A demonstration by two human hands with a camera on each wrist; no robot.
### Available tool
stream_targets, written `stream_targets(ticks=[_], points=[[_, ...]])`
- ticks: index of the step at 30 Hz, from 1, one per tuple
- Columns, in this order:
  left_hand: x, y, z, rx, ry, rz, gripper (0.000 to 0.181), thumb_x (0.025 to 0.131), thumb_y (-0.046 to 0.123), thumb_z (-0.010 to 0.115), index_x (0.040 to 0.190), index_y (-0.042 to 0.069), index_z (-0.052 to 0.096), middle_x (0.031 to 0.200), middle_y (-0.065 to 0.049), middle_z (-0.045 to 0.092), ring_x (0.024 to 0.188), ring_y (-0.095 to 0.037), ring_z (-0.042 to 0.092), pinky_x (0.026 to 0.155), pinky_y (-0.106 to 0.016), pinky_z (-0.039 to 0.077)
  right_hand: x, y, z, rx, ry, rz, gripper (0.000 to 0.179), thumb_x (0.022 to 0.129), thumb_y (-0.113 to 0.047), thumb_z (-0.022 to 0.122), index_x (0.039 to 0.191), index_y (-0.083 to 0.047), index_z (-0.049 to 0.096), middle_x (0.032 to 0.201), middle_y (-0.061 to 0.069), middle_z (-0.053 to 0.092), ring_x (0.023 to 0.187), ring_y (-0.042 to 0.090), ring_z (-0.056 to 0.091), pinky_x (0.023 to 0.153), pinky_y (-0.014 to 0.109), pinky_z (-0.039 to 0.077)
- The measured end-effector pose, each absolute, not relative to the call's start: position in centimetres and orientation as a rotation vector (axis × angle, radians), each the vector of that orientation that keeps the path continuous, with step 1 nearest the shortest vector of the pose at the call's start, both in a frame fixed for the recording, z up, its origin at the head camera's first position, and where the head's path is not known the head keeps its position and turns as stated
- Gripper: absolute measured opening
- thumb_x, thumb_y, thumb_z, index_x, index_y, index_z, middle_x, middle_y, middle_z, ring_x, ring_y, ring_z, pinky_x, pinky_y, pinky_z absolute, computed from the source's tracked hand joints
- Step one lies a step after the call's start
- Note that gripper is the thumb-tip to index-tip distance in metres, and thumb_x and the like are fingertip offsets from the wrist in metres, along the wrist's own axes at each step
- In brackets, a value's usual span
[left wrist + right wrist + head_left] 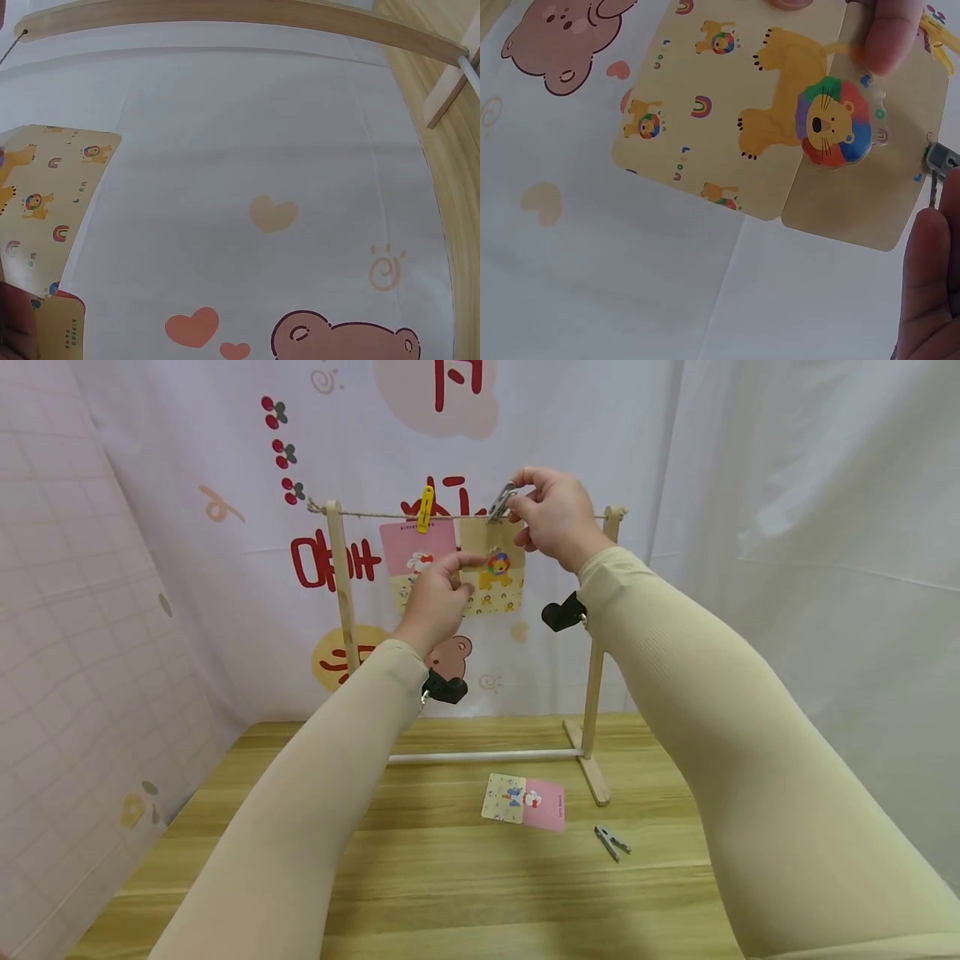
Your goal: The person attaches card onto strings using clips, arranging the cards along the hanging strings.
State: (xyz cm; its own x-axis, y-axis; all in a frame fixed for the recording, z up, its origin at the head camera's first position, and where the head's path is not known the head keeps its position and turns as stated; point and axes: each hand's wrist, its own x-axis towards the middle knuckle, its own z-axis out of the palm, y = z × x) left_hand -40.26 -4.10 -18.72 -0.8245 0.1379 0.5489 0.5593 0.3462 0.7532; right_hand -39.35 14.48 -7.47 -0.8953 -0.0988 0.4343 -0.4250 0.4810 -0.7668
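Note:
My right hand (555, 514) pinches a grey clothespin (500, 503) at the twine, right at the upper edge of a beige lion card (513, 597). In the right wrist view the clothespin's tip (941, 159) meets the card's edge, beside the thumb and fingers. My left hand (438, 602) reaches up to the card, its index finger straight across the front near the lion. To the left, a pink rabbit card (397, 539) hangs from the twine under a yellow clothespin (425, 510), its lower part overlapped by my left hand.
A wooden stand (592, 702) with twine strung between its posts is on the wood-grain table (465, 885). Another pink rabbit card (547, 802) lies in front of the stand's white crossbar (487, 756). Near it lies a second grey clothespin (612, 842). A printed white cloth (787, 610) hangs behind.

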Motion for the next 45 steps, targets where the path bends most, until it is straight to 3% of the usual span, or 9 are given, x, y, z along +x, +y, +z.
stream_targets(ticks=[4,11,17,24,35,45], points=[[-40.23,-4.08,-18.75,-0.602,-2.225,-1.483,0.037,0.108,0.008,0.057,0.136,0.030,0.068,0.145,0.012,0.060,0.084,-0.018,0.051,0.060,-0.026,0.042,-39.39,14.47,-7.39,0.434,-2.411,1.418,0.010,0.108,-0.019,0.059,0.114,-0.024,0.066,0.099,0.006,0.066,0.064,0.020,0.063,0.061,0.025,0.056],[-40.46,-4.22,-19.13,-0.570,-2.211,-1.496,0.038,0.107,0.006,0.056,0.133,0.030,0.069,0.142,0.009,0.062,0.075,-0.018,0.048,0.058,-0.026,0.040,-39.53,14.54,-7.38,0.432,-2.449,1.414,0.010,0.108,-0.019,0.059,0.115,-0.022,0.066,0.096,0.004,0.065,0.064,0.020,0.066,0.060,0.025,0.056],[-40.43,-4.29,-19.30,-0.552,-2.211,-1.510,0.037,0.108,0.009,0.056,0.134,0.033,0.068,0.147,0.010,0.060,0.096,-0.018,0.056,0.058,-0.026,0.041,-39.69,14.73,-7.16,0.393,-2.476,1.400,0.013,0.109,-0.021,0.058,0.120,-0.023,0.064,0.100,0.004,0.067,0.060,0.012,0.065,0.061,0.024,0.057],[-40.22,-4.19,-19.30,-0.529,-2.191,-1.542,0.034,0.109,0.010,0.055,0.131,0.032,0.069,0.147,0.011,0.059,0.103,-0.019,0.059,0.054,-0.024,0.039,-39.82,15.19,-7.00,0.386,-2.455,1.454,0.012,0.109,-0.021,0.058,0.119,-0.022,0.064,0.100,0.006,0.066,0.062,0.014,0.066,0.064,0.025,0.058],[-40.50,-4.11,-19.49,-0.530,-2.188,-1.533,0.032,0.109,0.011,0.056,0.130,0.030,0.069,0.146,0.013,0.060,0.117,-0.016,0.057,0.068,-0.025,0.047,-40.00,15.06,-6.98,0.406,-2.460,1.484,0.015,0.109,-0.019,0.058,0.123,-0.021,0.064,0.096,0.003,0.066,0.059,0.014,0.064,0.062,0.025,0.058],[-40.50,-4.04,-19.40,-0.555,-2.158,-1.549,0.031,0.109,0.009,0.056,0.128,0.029,0.070,0.144,0.012,0.062,0.112,-0.017,0.058,0.056,-0.025,0.038,-40.05,14.79,-6.75,0.382,-2.483,1.430,0.021,0.110,-0.022,0.055,0.130,-0.024,0.063,0.097,0.002,0.065,0.060,0.013,0.065,0.062,0.025,0.058]])
